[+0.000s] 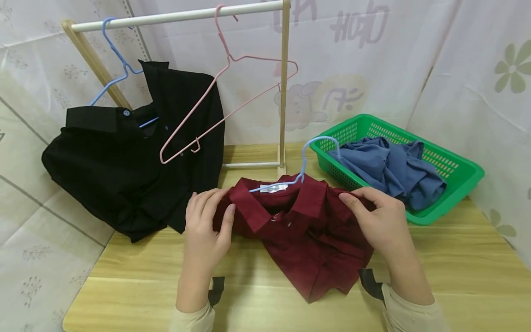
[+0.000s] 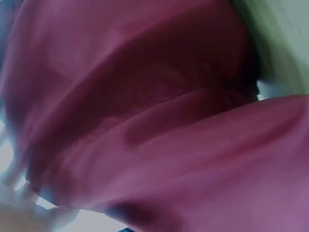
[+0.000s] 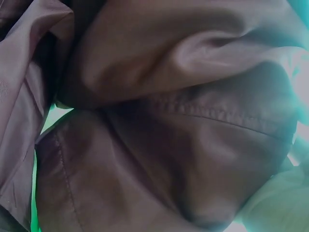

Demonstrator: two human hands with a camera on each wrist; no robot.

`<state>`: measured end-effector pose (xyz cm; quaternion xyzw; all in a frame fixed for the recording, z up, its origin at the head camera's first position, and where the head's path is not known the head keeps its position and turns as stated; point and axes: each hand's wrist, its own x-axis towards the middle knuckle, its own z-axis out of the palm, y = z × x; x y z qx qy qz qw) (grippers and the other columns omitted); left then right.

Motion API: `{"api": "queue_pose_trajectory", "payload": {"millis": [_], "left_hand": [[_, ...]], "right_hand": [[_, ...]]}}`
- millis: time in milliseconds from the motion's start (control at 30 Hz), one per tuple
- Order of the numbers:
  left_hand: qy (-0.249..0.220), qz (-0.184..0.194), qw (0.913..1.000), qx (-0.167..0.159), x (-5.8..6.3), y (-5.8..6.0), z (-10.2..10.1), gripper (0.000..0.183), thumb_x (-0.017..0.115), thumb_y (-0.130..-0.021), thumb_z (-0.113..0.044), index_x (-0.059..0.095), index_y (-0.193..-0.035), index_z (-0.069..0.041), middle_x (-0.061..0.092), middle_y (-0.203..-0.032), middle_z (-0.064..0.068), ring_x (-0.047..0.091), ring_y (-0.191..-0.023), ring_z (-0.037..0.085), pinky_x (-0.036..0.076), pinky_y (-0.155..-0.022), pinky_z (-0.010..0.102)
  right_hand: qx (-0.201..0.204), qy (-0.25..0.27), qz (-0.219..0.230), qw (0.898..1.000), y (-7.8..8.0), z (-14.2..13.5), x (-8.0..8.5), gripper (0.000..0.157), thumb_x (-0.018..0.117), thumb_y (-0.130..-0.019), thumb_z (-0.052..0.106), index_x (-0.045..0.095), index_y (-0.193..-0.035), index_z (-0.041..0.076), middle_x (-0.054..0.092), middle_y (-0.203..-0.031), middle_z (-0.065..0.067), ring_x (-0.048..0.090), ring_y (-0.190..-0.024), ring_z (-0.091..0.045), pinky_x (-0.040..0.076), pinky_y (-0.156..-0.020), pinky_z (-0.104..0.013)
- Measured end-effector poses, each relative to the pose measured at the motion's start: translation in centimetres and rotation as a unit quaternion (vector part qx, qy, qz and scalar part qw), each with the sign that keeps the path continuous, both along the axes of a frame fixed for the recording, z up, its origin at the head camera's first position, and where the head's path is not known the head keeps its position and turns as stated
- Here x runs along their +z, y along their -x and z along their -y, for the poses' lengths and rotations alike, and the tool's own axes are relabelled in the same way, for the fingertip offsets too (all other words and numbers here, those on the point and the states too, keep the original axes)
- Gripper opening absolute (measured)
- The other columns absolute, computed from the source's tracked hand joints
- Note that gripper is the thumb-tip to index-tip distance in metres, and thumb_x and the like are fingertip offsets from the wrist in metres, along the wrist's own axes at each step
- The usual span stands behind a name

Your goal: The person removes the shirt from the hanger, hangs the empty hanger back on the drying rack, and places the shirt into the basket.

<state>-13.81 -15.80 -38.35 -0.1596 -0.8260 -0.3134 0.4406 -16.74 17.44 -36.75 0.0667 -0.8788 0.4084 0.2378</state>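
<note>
A dark red collared shirt (image 1: 298, 240) hangs over the table on a light blue hanger (image 1: 304, 161), whose hook sticks up from the collar. My left hand (image 1: 206, 221) holds one shoulder, fingers behind and thumb in front. At the other shoulder my right hand (image 1: 381, 219) pinches the cloth with its thumb on the near side. Folds of the shirt (image 2: 145, 116) fill the left wrist view and hide most of that hand. In the right wrist view the shirt (image 3: 183, 121) looks brownish, with a stitched seam across it.
Behind stands a rack with a white rail (image 1: 178, 17). A black shirt (image 1: 124, 161) on a blue hanger (image 1: 114, 46) and a bare pink hanger (image 1: 226, 60) hang there. At the right, a green basket (image 1: 464, 177) holds crumpled blue cloth (image 1: 390, 166). The wooden table (image 1: 141, 286) lies beneath.
</note>
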Motion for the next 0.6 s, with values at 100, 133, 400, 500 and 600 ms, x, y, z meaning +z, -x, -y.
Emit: {"api": "queue_pose_trajectory", "payload": {"millis": [100, 133, 400, 500, 600], "left_hand": [[-0.024, 0.024, 0.9994, -0.005, -0.7, 0.4, 0.1, 0.022, 0.065, -0.093, -0.011, 0.070, -0.114, -0.011, 0.062, -0.094, 0.005, 0.053, -0.090, 0.019, 0.042, -0.083, 0.031], [-0.041, 0.032, 0.9986, -0.012, -0.9, 0.5, 0.3, 0.019, 0.066, -0.092, -0.008, 0.072, -0.110, -0.011, 0.060, -0.088, 0.004, 0.051, -0.084, 0.017, 0.040, -0.075, 0.027], [-0.128, 0.112, 0.9831, -0.069, -1.7, 0.5, 0.8, 0.011, 0.060, -0.096, -0.009, 0.070, -0.097, -0.012, 0.052, -0.076, 0.002, 0.045, -0.073, 0.008, 0.038, -0.066, 0.019], [-0.129, 0.128, 0.9796, -0.085, -1.7, 0.4, 0.6, 0.012, 0.058, -0.097, -0.008, 0.069, -0.098, -0.011, 0.052, -0.076, 0.002, 0.046, -0.075, 0.009, 0.039, -0.067, 0.020], [-0.129, 0.135, 0.9776, -0.097, -1.8, 0.3, 0.4, 0.012, 0.058, -0.097, -0.007, 0.068, -0.099, -0.010, 0.053, -0.077, 0.003, 0.046, -0.076, 0.010, 0.039, -0.068, 0.020]], "right_hand": [[-0.007, -0.001, -0.007, 1.000, -0.1, -0.2, -0.1, 0.014, 0.075, -0.086, 0.034, 0.073, -0.085, 0.020, 0.062, -0.069, 0.005, 0.050, -0.063, -0.002, 0.039, -0.057, -0.016], [-0.008, -0.005, -0.010, 1.000, -0.1, -0.2, -0.1, 0.014, 0.075, -0.086, 0.034, 0.073, -0.085, 0.021, 0.062, -0.070, 0.006, 0.049, -0.063, -0.001, 0.038, -0.057, -0.015], [0.020, -0.025, -0.036, 0.999, 0.1, 0.4, 0.0, 0.013, 0.072, -0.089, 0.028, 0.072, -0.091, 0.015, 0.067, -0.082, -0.001, 0.049, -0.074, 0.002, 0.038, -0.067, -0.012], [0.032, -0.024, -0.053, 0.998, 0.2, 0.9, -0.1, 0.010, 0.071, -0.090, 0.023, 0.072, -0.091, 0.014, 0.068, -0.084, -0.001, 0.049, -0.075, 0.003, 0.038, -0.068, -0.012], [0.050, -0.026, -0.080, 0.995, 0.2, 1.6, -0.2, 0.004, 0.071, -0.090, 0.015, 0.071, -0.092, 0.012, 0.068, -0.085, 0.000, 0.050, -0.076, 0.002, 0.039, -0.068, -0.013]]}}
